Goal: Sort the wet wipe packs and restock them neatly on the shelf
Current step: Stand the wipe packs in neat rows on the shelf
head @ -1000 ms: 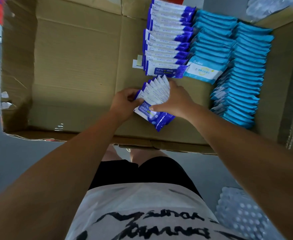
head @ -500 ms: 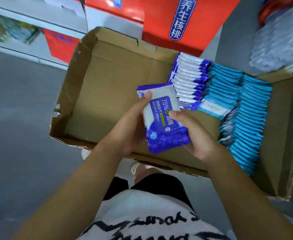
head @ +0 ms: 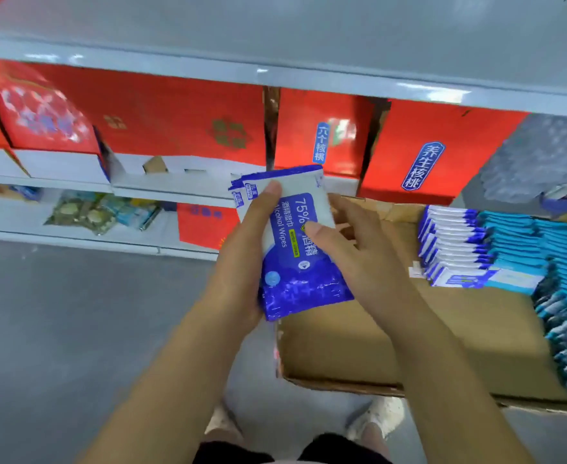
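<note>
Red boxes [head: 161, 128] fill the shelf [head: 275, 72] ahead. A carton [head: 342, 346] holds blue pack rows [head: 509, 242]. The left hand [head: 242, 262] and right hand [head: 359, 262] grip a pack stack [head: 292, 262].

Centre frame, a stack of packs [head: 295, 262] sits between the left hand [head: 242, 262] and right hand [head: 359, 259]. Lower right, a cardboard box [head: 359, 346] holds rows of packs [head: 509, 256] along its right side. Cartons [head: 175, 125] stand on the shelf [head: 181, 192] behind.
</note>
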Demonstrator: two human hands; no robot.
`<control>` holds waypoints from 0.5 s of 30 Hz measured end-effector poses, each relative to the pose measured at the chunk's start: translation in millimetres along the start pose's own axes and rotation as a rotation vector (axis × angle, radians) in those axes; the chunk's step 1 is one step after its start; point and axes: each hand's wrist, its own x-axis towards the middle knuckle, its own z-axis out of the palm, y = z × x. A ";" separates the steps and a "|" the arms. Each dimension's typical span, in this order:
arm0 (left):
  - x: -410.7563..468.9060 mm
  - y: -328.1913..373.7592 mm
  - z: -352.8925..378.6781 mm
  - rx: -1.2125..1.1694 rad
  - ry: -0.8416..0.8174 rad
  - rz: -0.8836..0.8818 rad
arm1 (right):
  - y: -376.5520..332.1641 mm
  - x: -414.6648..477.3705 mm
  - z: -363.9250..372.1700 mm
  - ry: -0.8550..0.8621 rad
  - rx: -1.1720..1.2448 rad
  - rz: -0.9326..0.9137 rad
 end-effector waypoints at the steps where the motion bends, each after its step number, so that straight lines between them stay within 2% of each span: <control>1: -3.6 23.4 -20.4 0.035 0.008 0.020 | -10.1 -2.7 27.5 0.080 0.012 -0.057; 2: -6.3 44.7 -40.5 0.065 0.021 0.037 | -21.4 -6.2 53.4 0.119 0.034 -0.100; 7: -17.5 129.5 -109.5 0.132 0.040 0.063 | -75.7 4.5 156.1 0.001 0.021 -0.150; 12: -10.1 189.2 -144.0 0.135 0.037 0.108 | -109.3 35.0 210.1 -0.022 0.003 -0.216; 15: -2.3 224.1 -156.3 0.114 0.018 0.105 | -128.1 60.5 229.3 0.029 0.046 -0.199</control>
